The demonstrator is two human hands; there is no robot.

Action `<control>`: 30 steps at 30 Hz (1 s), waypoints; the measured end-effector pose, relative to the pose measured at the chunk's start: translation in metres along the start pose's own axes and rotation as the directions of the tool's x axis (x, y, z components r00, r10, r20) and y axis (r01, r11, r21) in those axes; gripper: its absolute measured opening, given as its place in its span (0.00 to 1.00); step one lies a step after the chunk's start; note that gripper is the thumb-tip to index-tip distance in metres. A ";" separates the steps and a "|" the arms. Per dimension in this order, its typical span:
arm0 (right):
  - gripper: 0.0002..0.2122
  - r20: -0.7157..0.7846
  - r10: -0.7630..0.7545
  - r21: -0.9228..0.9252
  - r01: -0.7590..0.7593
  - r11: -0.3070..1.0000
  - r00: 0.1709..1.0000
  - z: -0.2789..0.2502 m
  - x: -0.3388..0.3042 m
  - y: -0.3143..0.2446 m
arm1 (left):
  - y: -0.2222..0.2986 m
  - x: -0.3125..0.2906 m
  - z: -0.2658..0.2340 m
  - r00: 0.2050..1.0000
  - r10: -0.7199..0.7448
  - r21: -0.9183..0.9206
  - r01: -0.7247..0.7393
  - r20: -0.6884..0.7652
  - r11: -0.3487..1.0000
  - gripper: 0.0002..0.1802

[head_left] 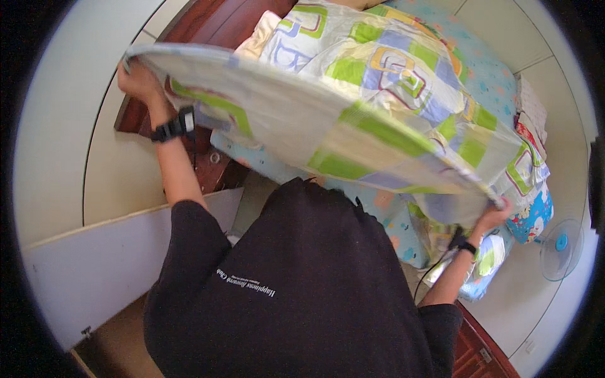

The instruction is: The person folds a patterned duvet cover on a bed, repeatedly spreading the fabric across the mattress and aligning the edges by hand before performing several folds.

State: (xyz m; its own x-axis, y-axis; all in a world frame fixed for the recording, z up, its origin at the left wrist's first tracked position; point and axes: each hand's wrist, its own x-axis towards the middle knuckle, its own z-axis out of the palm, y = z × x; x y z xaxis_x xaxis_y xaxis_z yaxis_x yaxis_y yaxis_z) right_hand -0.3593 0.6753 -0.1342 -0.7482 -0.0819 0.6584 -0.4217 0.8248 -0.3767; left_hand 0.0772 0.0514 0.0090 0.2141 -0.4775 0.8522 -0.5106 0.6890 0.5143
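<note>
- The left hand (140,80) was closed around one end of the raised edge of a patterned cloth (283,113), its fingers partly hidden.
- The right hand (493,216) was clamped on the other end of that edge, well apart from the left.
- Between the hands the cloth stretched in a blurred band of white, green and blue; beyond it lay rumpled folds in the same print.
- A light blue sheet (491,82) showed on the bed past both hands.
- Near the left hand stood a dark red wooden headboard (220,31); a pale board (126,271) ran below that hand, toward the person.
- Just right of the right hand lay a bright blue printed bundle (534,217), with a round fan (563,242) farther right.
</note>
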 end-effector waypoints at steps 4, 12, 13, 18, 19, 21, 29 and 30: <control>0.13 -0.369 0.029 0.049 -0.011 0.999 0.929 -0.044 0.079 -0.030 | 0.008 0.029 0.015 0.989 -0.122 -0.357 0.084 -0.087 0.931 0.19; 0.16 0.863 0.184 -0.213 0.008 0.977 0.471 -0.015 -0.212 0.135 | -0.127 -0.194 -0.062 0.775 -0.229 0.311 0.043 0.589 0.949 0.13; 0.16 0.918 0.227 -0.225 -0.046 0.973 0.325 -0.038 -0.260 0.132 | -0.161 -0.258 -0.100 0.685 -0.349 0.373 0.120 0.639 0.920 0.13; 0.15 0.950 0.299 -0.285 -0.141 0.948 0.089 -0.128 -0.356 0.121 | -0.253 -0.464 -0.340 -0.201 -0.922 0.941 0.152 0.330 0.303 0.23; 0.15 0.948 0.305 -0.291 -0.147 0.945 0.087 -0.124 -0.356 0.126 | -0.274 -0.470 -0.335 -0.194 -0.921 0.938 0.157 0.336 0.309 0.23; 0.15 0.960 0.260 -0.253 -0.073 0.965 0.109 -0.081 -0.313 0.149 | -0.265 -0.472 -0.320 -0.194 -0.810 0.823 -0.023 0.553 0.567 0.22; 0.14 0.554 -0.107 -0.130 0.213 0.968 0.826 0.112 0.153 0.112 | -0.120 -0.074 0.087 0.608 -0.028 0.167 -0.173 0.794 0.971 0.19; 0.14 0.379 -0.144 -0.117 0.202 0.972 0.914 0.090 0.227 0.092 | -0.083 -0.012 0.104 0.707 0.030 0.131 -0.172 0.707 0.976 0.19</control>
State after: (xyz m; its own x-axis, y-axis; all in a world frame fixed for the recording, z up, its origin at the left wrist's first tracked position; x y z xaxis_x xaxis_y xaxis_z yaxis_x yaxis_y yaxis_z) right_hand -0.6138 0.6828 -0.0783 -0.8173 -0.4057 0.4092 -0.5012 0.8509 -0.1575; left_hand 0.0303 -0.0573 -0.0537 -0.4527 -0.7024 0.5493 -0.6442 0.6836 0.3432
